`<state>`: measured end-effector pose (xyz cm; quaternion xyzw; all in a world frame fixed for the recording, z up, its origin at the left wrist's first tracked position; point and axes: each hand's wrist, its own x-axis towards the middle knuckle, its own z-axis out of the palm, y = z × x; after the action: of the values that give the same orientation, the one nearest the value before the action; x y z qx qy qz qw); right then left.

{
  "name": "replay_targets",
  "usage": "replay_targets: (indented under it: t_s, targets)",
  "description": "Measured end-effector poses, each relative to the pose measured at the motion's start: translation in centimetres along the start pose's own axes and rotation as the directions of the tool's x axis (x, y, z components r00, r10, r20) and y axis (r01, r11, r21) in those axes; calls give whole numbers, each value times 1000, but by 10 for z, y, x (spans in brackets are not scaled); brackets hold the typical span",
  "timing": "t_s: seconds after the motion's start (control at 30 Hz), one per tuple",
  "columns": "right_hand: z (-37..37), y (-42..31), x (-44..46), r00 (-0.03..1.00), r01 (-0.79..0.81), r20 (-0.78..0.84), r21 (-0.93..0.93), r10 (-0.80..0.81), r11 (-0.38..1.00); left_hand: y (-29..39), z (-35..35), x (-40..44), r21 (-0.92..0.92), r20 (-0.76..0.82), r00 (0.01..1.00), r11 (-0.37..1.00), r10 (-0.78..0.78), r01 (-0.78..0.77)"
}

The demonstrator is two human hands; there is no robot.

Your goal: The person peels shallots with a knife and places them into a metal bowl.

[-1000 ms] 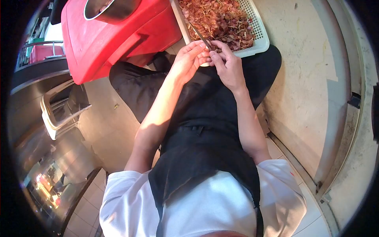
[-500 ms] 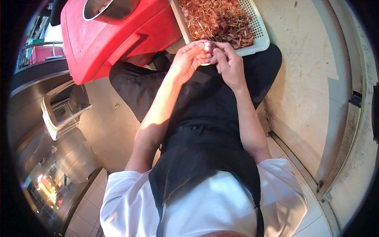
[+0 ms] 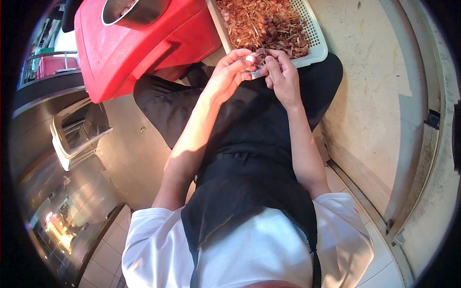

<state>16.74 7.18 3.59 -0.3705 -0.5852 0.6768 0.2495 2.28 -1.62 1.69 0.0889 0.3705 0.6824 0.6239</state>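
Small bulb (image 3: 250, 58) pinched firmly in left hand (image 3: 224, 78), at near edge of white basket (image 3: 318, 56); paler than half a second ago, so probably further peeled. Right hand (image 3: 286, 80) drawn slightly away, fingers curled; too small to make out what, if anything, between.

1 o'clock: off-white rectangular plastic basket (image 3: 317, 56), hole-grid pattern; heap of papery skins (image 3: 269, 24) inside, orange to red-brown. 12: small round bulb (image 3: 251, 59), glossy white. 11: bright red boxy plastic container (image 3: 115, 53). 6: solid black cloth apron (image 3: 245, 192), white short-sleeved shirt (image 3: 254, 240). 2: cream flat panel (image 3: 370, 96), dark scuffs.
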Motion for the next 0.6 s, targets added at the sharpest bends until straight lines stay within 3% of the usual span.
replay_targets:
  t_s: [0.23,0.33,0.6]
  targets:
    - [1,1,-1,999,0,-33,35,1,999,-5,-1,2,-124,16,1000,992,7,-5]
    - [1,-1,-1,999,3,-37,58,-1,998,-6,-2,4,-27,-30,999,999,27,-28]
    - [-3,-4,1,999,28,-48,81,-24,996,-3,-5,2,12,-14,1000,1000,9,-9]
